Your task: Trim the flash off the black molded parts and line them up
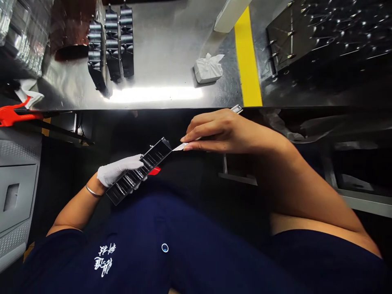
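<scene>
My left hand (119,169), in a white glove, is closed around a long black ribbed plastic part (139,171) that slants up to the right. My bare right hand (211,130) grips a slim utility knife (237,109) between thumb and fingers. The knife's pointed blade (178,147) is at the upper right end of the black part; whether they touch I cannot tell. A small red piece (154,171) shows beside the black part, near my left fingertips.
On the metal table (171,49) stand three black ribbed parts (112,45), a wrapped white packet (208,68) and a pale upright post (231,14). Yellow tape (248,61) crosses it. Dark stacked parts (346,32) lie right; clear trays (27,36) and red-handled tool (14,115) left.
</scene>
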